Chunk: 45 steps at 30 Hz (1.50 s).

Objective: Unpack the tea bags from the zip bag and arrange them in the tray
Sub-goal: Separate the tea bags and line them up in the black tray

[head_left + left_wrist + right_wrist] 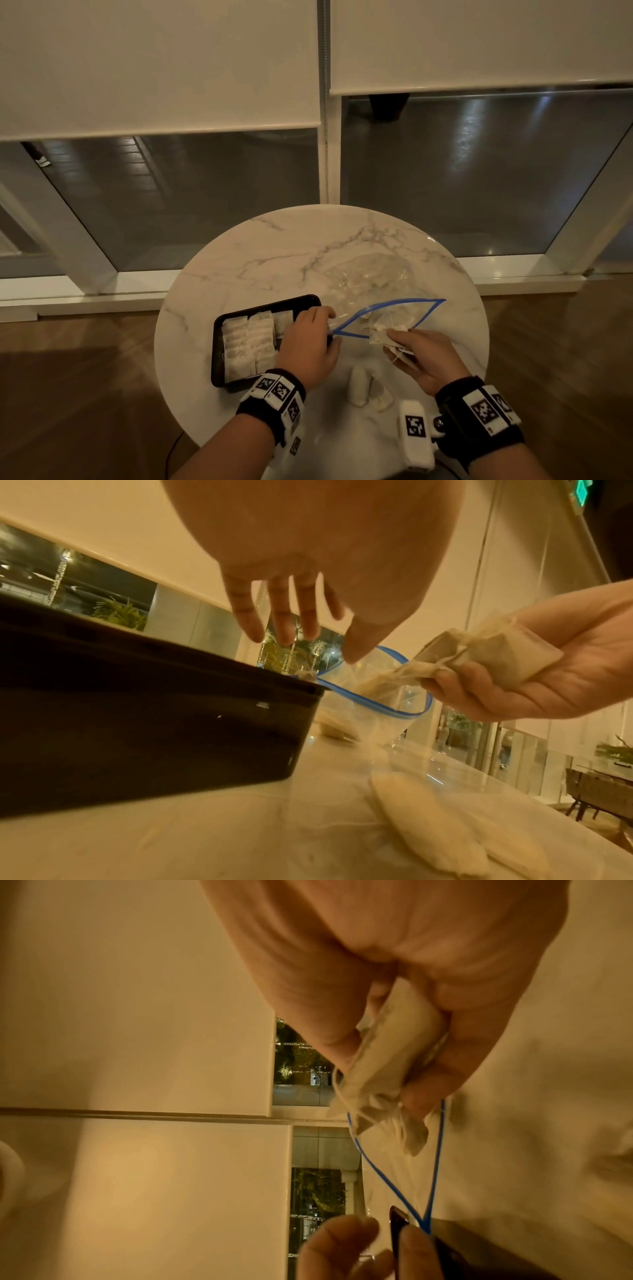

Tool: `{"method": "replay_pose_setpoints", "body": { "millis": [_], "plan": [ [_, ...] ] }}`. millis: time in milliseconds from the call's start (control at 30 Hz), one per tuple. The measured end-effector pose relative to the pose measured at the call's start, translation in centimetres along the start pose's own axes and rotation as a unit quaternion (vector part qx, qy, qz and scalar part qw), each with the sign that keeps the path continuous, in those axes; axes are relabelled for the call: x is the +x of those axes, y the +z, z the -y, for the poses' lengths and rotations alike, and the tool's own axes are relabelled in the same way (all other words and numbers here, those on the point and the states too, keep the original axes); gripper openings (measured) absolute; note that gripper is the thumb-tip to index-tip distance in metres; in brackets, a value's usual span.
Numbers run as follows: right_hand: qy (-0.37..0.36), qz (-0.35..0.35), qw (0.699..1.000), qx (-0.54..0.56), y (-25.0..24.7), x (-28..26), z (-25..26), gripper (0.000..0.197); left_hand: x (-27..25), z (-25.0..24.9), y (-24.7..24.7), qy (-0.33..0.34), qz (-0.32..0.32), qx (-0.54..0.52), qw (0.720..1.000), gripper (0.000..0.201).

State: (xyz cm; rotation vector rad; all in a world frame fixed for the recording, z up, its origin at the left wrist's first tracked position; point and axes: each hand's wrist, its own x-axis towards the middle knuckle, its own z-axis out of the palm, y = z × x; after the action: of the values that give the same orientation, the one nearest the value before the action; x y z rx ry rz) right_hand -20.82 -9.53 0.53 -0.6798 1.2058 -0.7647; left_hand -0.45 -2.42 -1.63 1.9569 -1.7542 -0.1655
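Note:
A black tray [217,346] [154,723] at the table's left holds rows of white tea bags [246,346]. To its right lies the clear zip bag [373,277], and its blue-rimmed mouth [411,301] [387,704] [435,1164] gapes toward me. My right hand [397,341] [382,1069] grips a bunch of tea bags [382,337] [507,653] [387,1053] at that mouth, partly drawn out. My left hand [325,325] [318,645] hovers over the tray's right end by the bag's left corner. Its fingers are straight and spread, holding nothing.
Two loose tea bags [361,389] [428,818] lie on the round marble table [274,260] near its front edge, between my wrists. A window with lowered blinds stands close behind the table. Wood floor surrounds it.

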Motion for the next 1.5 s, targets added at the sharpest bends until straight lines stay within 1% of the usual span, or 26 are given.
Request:
{"method": "replay_pose_setpoints", "body": {
  "millis": [33, 67, 133, 167, 267, 400, 467, 533, 567, 600, 633, 667, 700, 733, 767, 800, 867, 933, 1067, 1133, 1267, 1367, 1433, 1500],
  "plan": [
    [0.002, 0.01, 1.0, 0.006, -0.3, -0.3, -0.2, 0.011, -0.3, 0.5, 0.1, -0.019, 0.014, 0.009, 1.0, 0.036],
    [0.003, 0.02, 1.0, 0.009, -0.5, -0.6, -0.4, 0.011, -0.6, 0.8, 0.2, -0.029, 0.03, 0.022, 0.999, 0.035],
    [0.01, 0.039, 0.999, 0.012, -0.6, -1.3, -0.9, 0.012, -1.2, 1.4, 0.1, -0.033, 0.045, 0.048, 0.997, 0.025],
    [0.012, 0.05, 0.999, 0.012, -0.6, -1.5, -1.2, 0.013, -1.5, 1.5, 0.1, -0.035, 0.046, 0.055, 0.997, 0.022],
    [0.016, 0.082, 0.996, 0.004, -0.5, -1.9, -1.6, 0.018, -2.4, 2.0, -0.1, -0.044, 0.045, 0.066, 0.996, 0.021],
    [-0.005, 0.11, 0.994, 0.009, 0.2, -2.2, -1.6, 0.017, -3.3, 2.5, -0.4, -0.054, 0.043, 0.053, 0.996, 0.021],
    [-0.017, 0.138, 0.99, 0.008, 0.7, -2.6, -1.4, 0.017, -3.5, 2.3, -1.1, -0.068, 0.018, 0.012, 0.997, 0.019],
    [-0.028, 0.18, 0.983, -0.012, 1.5, -2.9, -1.2, 0.019, -3.6, 1.8, -2.1, -0.112, -0.026, -0.095, 0.989, 0.017],
    [-0.034, 0.199, 0.979, -0.029, 1.9, -3.1, -1.1, 0.021, -3.5, 1.4, -2.7, -0.147, -0.046, -0.175, 0.973, 0.019],
    [-0.04, 0.216, 0.974, -0.045, 2.4, -3.3, -1.0, 0.022, -3.5, 0.7, -3.6, -0.187, -0.058, -0.268, 0.943, 0.023],
    [-0.045, 0.231, 0.97, -0.062, 2.9, -3.4, -1.0, 0.024, -3.4, -0.1, -4.4, -0.228, -0.055, -0.363, 0.902, 0.028],
    [-0.05, 0.244, 0.965, -0.077, 3.4, -3.5, -1.0, 0.026, -3.2, -0.8, -5.2, -0.262, -0.031, -0.444, 0.856, 0.033],
    [-0.056, 0.253, 0.962, -0.091, 3.8, -3.6, -1.0, 0.027, -3.0, -1.4, -5.9, -0.284, 0.008, -0.511, 0.811, 0.038],
    [-0.062, 0.26, 0.958, -0.104, 4.2, -3.6, -1.1, 0.026, -2.9, -1.8, -6.4, -0.293, 0.047, -0.557, 0.776, 0.044],
    [-0.068, 0.268, 0.954, -0.12, 4.6, -3.6, -1.1, 0.025, -2.9, -1.9, -6.6, -0.289, 0.078, -0.583, 0.755, 0.048],
    [-0.073, 0.275, 0.949, -0.136, 4.9, -3.7, -1.1, 0.024, -2.9, -1.8, -6.5, -0.279, 0.098, -0.593, 0.749, 0.05],
    [-0.086, 0.285, 0.94, -0.165, 5.3, -3.7, -1.2, 0.021, -3.1, -1.1, -5.9, -0.263, 0.102, -0.597, 0.751, 0.048],
    [-0.1, 0.282, 0.936, -0.185, 5.6, -3.7, -1.3, 0.019, -3.6, -0.3, -5.3, -0.262, 0.083, -0.598, 0.753, 0.046],
    [-0.109, 0.266, 0.938, -0.194, 6.1, -3.4, -1.7, 0.02, -4.4, 0.5, -4.7, -0.241, 0.098, -0.589, 0.765, 0.043],
    [-0.107, 0.255, 0.942, -0.191, 6.2, -3.3, -2.1, 0.021, -4.7, 0.7, -4.3, -0.241, 0.09, -0.585, 0.769, 0.04],
    [-0.081, 0.239, 0.956, -0.149, 6.7, -3.3, -2.9, 0.023, -4.8, 1.1, -3.9, -0.25, 0.073, -0.589, 0.765, 0.033],
    [-0.029, 0.223, 0.971, -0.078, 6.9, -3.3, -3.3, 0.025, -5.0, 1.3, -3.7, -0.262, 0.051, -0.593, 0.76, 0.03],
    [0.001, 0.22, 0.974, -0.048, 6.8, -3.3, -3.2, 0.022, -5.1, 1.4, -3.6, -0.275, 0.03, -0.596, 0.754, 0.029],
    [0.013, 0.226, 0.973, -0.036, 6.5, -3.3, -2.9, 0.027, -5.2, 1.6, -3.4, -0.287, 0.013, -0.602, 0.745, 0.028]
  ]
}}
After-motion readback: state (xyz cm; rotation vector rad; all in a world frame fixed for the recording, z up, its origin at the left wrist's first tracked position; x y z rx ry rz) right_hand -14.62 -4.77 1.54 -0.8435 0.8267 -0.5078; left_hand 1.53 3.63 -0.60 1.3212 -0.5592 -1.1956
